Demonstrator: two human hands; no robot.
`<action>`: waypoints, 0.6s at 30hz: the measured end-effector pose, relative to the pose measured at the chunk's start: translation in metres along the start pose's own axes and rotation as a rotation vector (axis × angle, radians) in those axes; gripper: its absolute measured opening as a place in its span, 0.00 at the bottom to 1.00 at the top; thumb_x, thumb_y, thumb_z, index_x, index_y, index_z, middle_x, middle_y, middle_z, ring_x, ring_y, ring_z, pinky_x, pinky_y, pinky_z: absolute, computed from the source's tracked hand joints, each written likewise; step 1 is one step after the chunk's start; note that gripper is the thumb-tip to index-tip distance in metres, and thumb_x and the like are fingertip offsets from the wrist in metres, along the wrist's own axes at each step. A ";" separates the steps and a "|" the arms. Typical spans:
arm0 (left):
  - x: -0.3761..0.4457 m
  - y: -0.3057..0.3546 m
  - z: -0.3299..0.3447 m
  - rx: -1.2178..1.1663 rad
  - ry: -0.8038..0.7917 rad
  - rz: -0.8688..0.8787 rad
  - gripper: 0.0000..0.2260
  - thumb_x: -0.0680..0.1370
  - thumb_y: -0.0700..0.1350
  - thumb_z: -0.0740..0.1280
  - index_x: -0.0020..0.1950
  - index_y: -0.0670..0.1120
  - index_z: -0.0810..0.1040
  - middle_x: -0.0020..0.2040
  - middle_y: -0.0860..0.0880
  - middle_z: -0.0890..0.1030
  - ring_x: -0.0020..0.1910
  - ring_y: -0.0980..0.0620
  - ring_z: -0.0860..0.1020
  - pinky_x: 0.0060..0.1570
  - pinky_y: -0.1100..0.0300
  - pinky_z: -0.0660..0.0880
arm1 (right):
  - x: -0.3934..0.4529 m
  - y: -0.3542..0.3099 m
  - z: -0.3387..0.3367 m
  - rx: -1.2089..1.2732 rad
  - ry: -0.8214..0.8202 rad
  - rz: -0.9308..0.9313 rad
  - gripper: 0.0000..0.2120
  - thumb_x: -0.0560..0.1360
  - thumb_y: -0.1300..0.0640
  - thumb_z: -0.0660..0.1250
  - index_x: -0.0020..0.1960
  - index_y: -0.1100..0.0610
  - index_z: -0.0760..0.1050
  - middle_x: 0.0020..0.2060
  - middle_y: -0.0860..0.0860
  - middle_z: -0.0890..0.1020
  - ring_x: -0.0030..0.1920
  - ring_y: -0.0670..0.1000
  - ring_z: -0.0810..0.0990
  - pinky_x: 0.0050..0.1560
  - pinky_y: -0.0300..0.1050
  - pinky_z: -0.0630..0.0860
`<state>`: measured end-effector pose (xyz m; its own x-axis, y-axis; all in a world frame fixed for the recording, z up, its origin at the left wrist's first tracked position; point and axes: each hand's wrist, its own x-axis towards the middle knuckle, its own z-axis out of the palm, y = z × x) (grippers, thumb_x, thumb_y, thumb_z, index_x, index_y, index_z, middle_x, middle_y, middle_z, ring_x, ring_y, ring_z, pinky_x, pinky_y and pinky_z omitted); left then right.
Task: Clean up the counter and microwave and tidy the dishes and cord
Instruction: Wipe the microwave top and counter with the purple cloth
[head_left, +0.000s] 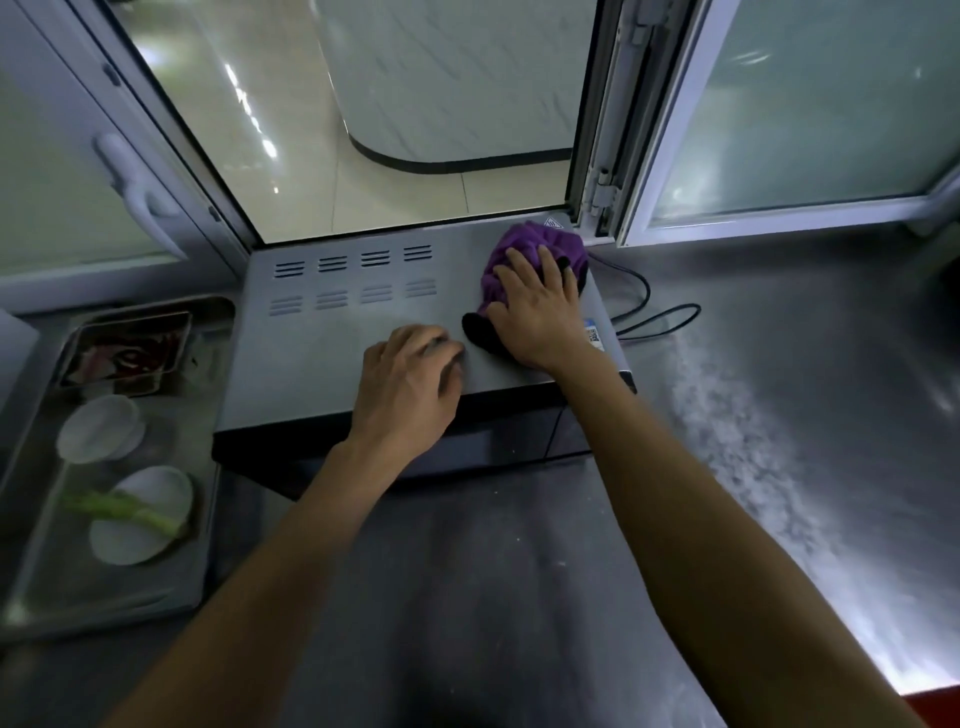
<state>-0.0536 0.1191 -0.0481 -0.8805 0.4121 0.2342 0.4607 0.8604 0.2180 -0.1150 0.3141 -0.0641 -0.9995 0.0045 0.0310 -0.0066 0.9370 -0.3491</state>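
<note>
A grey microwave (337, 338) stands on the steel counter (779, 415) below an open window. My right hand (535, 306) presses flat, with straight fingers, on a purple and black cloth (535, 247) at the top's far right corner. My left hand (410, 379) rests on the top near its front edge, fingers loosely bent and blurred, holding nothing. A black cord (654, 312) loops on the counter just right of the microwave. At the left a metal tray (208, 519) holds two white bowls (98, 428) (140, 514), one with a green stalk, and a square dish of red peppers (130, 348).
The window frame and hinge (602, 192) stand just behind the cloth. A white window handle (130, 192) is at the left. White smears (737, 426) streak the counter right of the microwave.
</note>
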 end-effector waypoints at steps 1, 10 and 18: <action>-0.002 -0.002 -0.001 0.002 0.003 -0.006 0.13 0.79 0.46 0.64 0.61 0.46 0.80 0.62 0.49 0.78 0.63 0.48 0.73 0.59 0.47 0.72 | 0.001 -0.001 0.000 -0.001 -0.003 -0.012 0.33 0.76 0.40 0.47 0.78 0.51 0.60 0.80 0.50 0.54 0.80 0.57 0.44 0.77 0.63 0.40; -0.016 -0.020 -0.013 -0.012 -0.011 0.111 0.12 0.80 0.45 0.64 0.60 0.44 0.81 0.61 0.48 0.79 0.61 0.46 0.75 0.58 0.46 0.73 | -0.041 -0.034 0.013 0.002 0.085 0.063 0.32 0.75 0.40 0.48 0.76 0.51 0.63 0.80 0.50 0.57 0.80 0.58 0.47 0.77 0.63 0.46; -0.036 -0.075 -0.032 -0.089 -0.053 0.257 0.12 0.80 0.46 0.64 0.58 0.45 0.82 0.60 0.47 0.80 0.61 0.44 0.74 0.57 0.45 0.73 | -0.099 -0.099 0.046 0.045 0.418 0.363 0.24 0.76 0.47 0.56 0.70 0.54 0.69 0.78 0.52 0.62 0.80 0.59 0.49 0.78 0.63 0.45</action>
<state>-0.0532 0.0304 -0.0428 -0.7371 0.6306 0.2428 0.6755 0.6968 0.2410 -0.0163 0.2049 -0.0762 -0.8408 0.4709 0.2672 0.3252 0.8338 -0.4462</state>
